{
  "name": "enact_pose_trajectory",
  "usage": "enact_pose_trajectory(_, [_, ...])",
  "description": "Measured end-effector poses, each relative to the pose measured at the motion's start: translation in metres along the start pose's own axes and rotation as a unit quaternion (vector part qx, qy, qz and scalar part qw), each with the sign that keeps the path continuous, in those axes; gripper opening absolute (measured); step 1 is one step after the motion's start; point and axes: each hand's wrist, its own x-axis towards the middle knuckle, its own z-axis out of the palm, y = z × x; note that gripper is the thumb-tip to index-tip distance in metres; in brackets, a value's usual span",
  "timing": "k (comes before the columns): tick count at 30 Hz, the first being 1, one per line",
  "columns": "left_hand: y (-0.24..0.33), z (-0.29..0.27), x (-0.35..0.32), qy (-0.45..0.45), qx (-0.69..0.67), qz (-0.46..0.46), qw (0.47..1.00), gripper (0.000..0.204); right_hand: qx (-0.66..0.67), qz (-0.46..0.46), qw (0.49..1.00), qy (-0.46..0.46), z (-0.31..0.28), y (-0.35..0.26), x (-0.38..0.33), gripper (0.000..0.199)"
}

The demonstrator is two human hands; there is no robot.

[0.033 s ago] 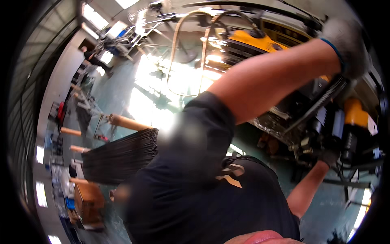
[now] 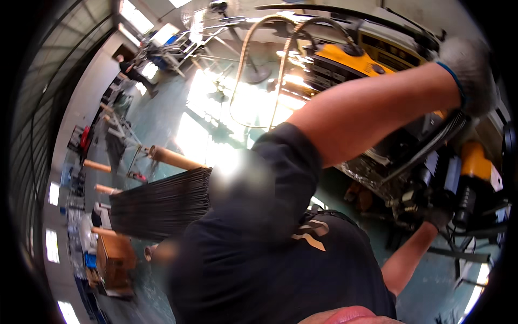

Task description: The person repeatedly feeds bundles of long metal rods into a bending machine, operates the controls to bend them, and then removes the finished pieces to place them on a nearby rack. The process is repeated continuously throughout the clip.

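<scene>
A: Where is the work located, and how are the hands placed?

B: The work is located at the yellow and black machine (image 2: 377,65), at the right of the view. The left hand (image 2: 470,67), in a grey glove, is raised on an outstretched arm and appears clamped round the top of the spring-wrapped lever (image 2: 431,144), which slants down into the machine body. The right hand (image 2: 438,217), in a dark glove, is buried among the lower machine parts beside an orange cylinder (image 2: 476,162). Whether its fingers are apart or together cannot be told.

A: What can be judged as done?

B: Both hands are engaged on the machine, so an operating or adjusting step is judged to be in hand, not finished. The position of the lever within its stroke cannot be determined.

A: What is judged as left?

B: A bundle of dark rods (image 2: 162,204) is laid on a rack with wooden rollers (image 2: 174,158), well apart from the machine, across the green floor (image 2: 162,116). No rod is seen at the machine, though that area is partly hidden by the arm
</scene>
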Motion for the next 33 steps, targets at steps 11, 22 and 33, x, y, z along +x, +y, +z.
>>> enact_pose_trajectory(11, [-0.026, 0.019, 0.016, -0.008, -0.028, 0.087, 0.996, 0.033, -0.590, -0.332, 0.734, 0.057, 0.003, -0.009, -0.004, 0.022])
enact_pose_trajectory(22, [-0.041, 0.027, 0.036, 0.022, -0.051, 0.023, 0.998, 0.036, -0.481, -0.310, 0.810, 0.126, 0.030, -0.014, -0.026, 0.021])
enact_pose_trajectory(33, [-0.046, 0.025, 0.035, -0.002, -0.052, -0.013, 0.999, 0.039, -0.340, -0.209, 0.905, 0.151, 0.026, -0.009, -0.008, 0.040])
